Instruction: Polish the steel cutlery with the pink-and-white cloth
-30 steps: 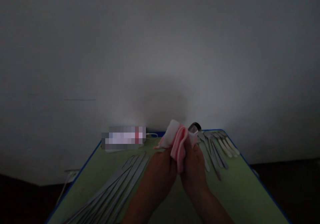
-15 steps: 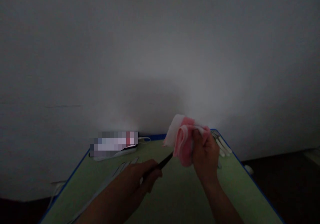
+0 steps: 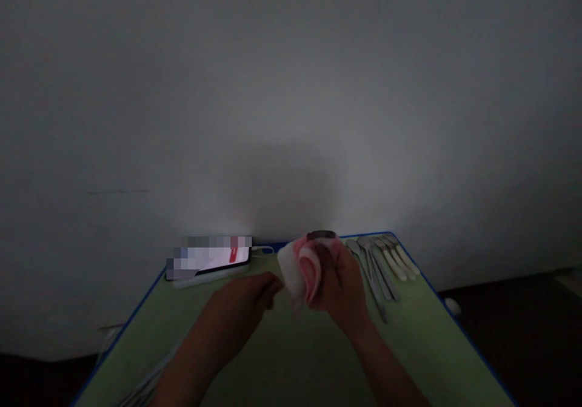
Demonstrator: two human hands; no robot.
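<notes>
My right hand (image 3: 341,282) is closed round a folded pink and white cloth (image 3: 287,267), above the middle of the table. Out of the cloth's top edge pokes the dark, rounded end of a spoon (image 3: 321,235); the cloth covers its middle. On the other side, my left hand (image 3: 254,295) pinches the spoon's handle end, close against the cloth, with its fingertips partly hidden. Just right of my right hand, several metal spoons (image 3: 375,273) lie side by side on the table.
The green table (image 3: 409,346) has a blue rim and stands against a grey wall (image 3: 291,91). Cream-handled cutlery (image 3: 400,258) lies at the back right. At the back left rests a phone (image 3: 227,258) with a white cable (image 3: 264,249). More metal cutlery (image 3: 150,376) lies beside my left forearm.
My right hand and the cloth have moved left and a little down, so the spoons on the right show. The spoon's dark end now sticks out above the cloth; earlier its handle showed between the hands.
</notes>
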